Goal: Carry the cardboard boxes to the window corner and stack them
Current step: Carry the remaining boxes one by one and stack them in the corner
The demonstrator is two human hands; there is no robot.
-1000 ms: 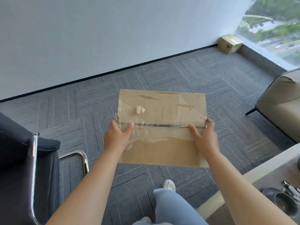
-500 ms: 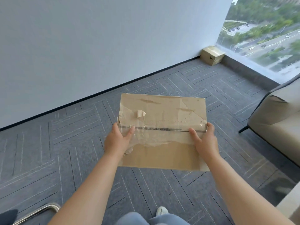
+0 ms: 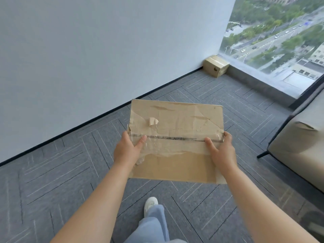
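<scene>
Now both hands, left (image 3: 128, 150) and right (image 3: 221, 151), grip the flat cardboard box (image 3: 177, 141) by its sides, thumbs on top

Grey carpet (image 3: 52, 181), white wall (image 3: 105, 50), window (image 3: 280, 32)

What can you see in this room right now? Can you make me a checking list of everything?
Surface: grey carpet with a line pattern, bare along the way to the corner.
Job's things: big box, flat and taped, carried in the air; small box on the floor in the window corner.
Clutter: nothing seen.
Grippers: left hand and right hand each grip one side of the big box, thumbs on top.
Cables: nothing seen.
Surroundings: white wall on the left, window over a street, beige chair on the right, white shoe stepping forward.
</scene>
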